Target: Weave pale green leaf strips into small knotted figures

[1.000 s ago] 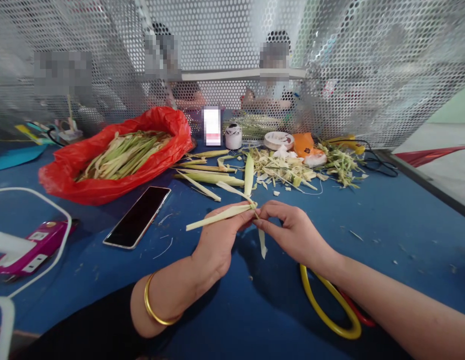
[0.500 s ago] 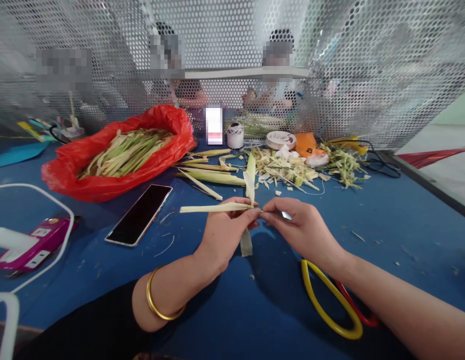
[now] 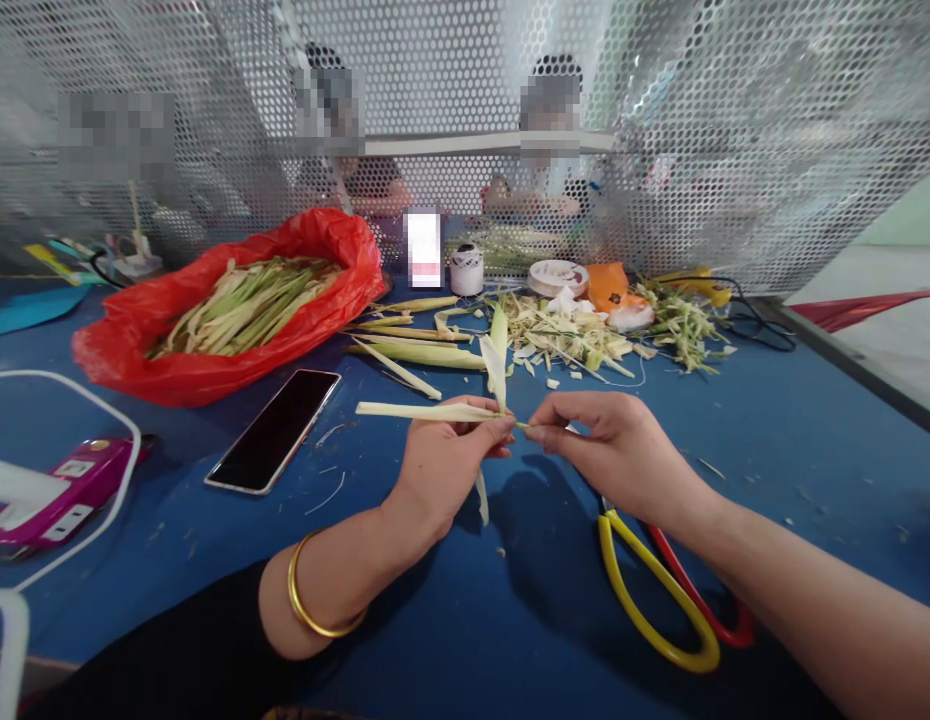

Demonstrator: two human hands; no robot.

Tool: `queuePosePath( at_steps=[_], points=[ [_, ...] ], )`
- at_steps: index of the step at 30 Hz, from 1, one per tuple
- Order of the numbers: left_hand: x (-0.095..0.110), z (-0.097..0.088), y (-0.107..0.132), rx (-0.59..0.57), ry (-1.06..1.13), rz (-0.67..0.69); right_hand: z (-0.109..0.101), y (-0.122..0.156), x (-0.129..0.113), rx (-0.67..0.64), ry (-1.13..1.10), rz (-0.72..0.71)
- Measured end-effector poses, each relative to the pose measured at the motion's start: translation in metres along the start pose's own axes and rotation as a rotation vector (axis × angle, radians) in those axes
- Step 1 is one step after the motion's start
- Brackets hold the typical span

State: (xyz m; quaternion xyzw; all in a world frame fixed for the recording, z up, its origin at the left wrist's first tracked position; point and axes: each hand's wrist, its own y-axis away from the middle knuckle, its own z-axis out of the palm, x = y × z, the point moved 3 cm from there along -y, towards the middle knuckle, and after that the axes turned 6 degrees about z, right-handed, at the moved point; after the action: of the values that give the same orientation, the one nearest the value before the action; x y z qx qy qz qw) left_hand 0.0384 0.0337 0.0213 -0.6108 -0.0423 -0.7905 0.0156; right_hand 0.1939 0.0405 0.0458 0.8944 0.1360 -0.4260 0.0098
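My left hand (image 3: 442, 462), with a gold bangle on the wrist, is closed on pale yellow-green leaf strips (image 3: 427, 410). One strip points left, one stands up and one hangs down below the fingers. My right hand (image 3: 615, 445) pinches the thin end of the strips just right of my left fingertips. Both hands hover over the blue table (image 3: 772, 440). Yellow-and-red handled scissors (image 3: 664, 600) lie on the table under my right forearm.
A red plastic bag (image 3: 210, 310) full of leaf strips lies at the left. A black phone (image 3: 274, 430) rests near it. Loose leaves and trimmings (image 3: 570, 335), a thread spool (image 3: 466, 270) and tape are at the back. A perforated metal screen (image 3: 735, 130) has other people behind it.
The strip pointing left has levelled out and the hanging strip has turned. My right hand has moved a little to the right, away from my left fingertips.
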Motion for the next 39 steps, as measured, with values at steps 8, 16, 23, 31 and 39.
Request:
queuePosePath(
  at_steps=[8, 16, 23, 31, 39],
  points=[
    [0.004, -0.004, -0.003, -0.122, 0.04, -0.166, -0.002, -0.009, 0.006, 0.003, -0.134, 0.052],
    [-0.005, 0.002, 0.005, -0.225, -0.032, -0.315, 0.021, -0.01, 0.022, -0.179, -0.783, 0.337],
    [-0.006, 0.006, 0.01, -0.192, -0.061, -0.29, 0.025, -0.005, 0.017, 0.01, -0.732, 0.324],
    [-0.004, 0.006, 0.014, -0.132, 0.009, -0.281, 0.016, -0.011, 0.017, 0.125, -0.48, 0.183],
    [0.021, 0.0, 0.015, -0.084, 0.164, -0.138, -0.01, 0.015, -0.013, 0.166, -0.045, 0.097]
  ],
)
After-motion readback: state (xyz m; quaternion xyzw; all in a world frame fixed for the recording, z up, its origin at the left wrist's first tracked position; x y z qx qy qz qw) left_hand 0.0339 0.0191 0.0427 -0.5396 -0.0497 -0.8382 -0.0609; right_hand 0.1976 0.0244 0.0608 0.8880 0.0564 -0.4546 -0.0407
